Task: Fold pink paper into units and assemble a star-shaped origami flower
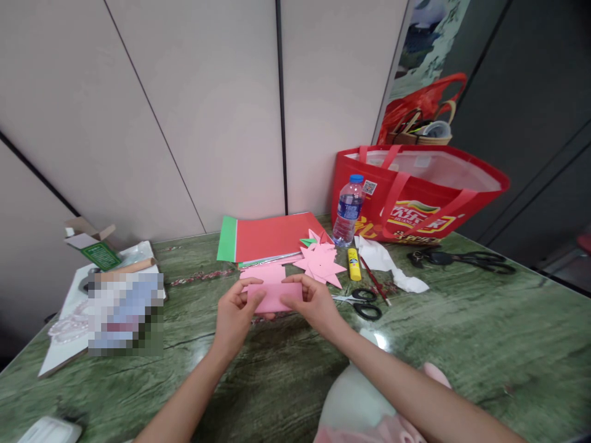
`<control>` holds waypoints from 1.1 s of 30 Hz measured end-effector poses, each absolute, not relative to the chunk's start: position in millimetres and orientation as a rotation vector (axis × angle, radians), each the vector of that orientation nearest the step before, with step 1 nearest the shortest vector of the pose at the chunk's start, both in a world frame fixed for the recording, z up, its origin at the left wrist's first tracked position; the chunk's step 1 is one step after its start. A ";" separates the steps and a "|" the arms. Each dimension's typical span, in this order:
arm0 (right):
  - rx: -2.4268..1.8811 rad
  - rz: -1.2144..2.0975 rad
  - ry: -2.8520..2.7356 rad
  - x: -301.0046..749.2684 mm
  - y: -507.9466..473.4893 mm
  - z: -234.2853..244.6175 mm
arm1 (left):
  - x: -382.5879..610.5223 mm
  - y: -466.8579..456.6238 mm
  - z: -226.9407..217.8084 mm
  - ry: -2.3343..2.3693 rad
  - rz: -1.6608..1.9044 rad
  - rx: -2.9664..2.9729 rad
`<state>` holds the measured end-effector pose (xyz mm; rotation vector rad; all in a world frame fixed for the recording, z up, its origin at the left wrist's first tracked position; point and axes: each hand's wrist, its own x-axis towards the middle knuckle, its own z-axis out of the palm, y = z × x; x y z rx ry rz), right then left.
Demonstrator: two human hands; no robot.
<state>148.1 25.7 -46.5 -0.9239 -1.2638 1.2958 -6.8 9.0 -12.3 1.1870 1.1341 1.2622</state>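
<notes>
A small pink rectangle of paper is held up in front of me, over the green marbled table. My left hand pinches its left end, with the thumb on the near face. At the right end my right hand grips it in the same way. Behind it lie more pink paper and pink folded paper stars, one with a green piece on it. To the right of my right hand rest scissors with black handles.
Red and green paper sheets lie near the wall. A water bottle, a yellow glue stick, a pencil, tissue and a red bag stand or lie right. A white board with a box is left.
</notes>
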 end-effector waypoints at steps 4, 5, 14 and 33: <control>-0.941 1.302 -1.244 147.7 25.6 -46.3 | -6.6 9.2 -12.7 1.141 1.271 1.177; -0.945 1.301 -1.243 147.7 25.6 -46.2 | -6.7 9.3 -12.8 1.141 1.272 1.176; -0.923 1.298 -1.254 147.6 25.8 -46.4 | -6.8 9.3 -13.0 1.151 1.292 1.185; -1.036 1.262 -1.250 148.7 25.4 -43.5 | -6.4 9.6 -13.7 1.152 1.245 1.231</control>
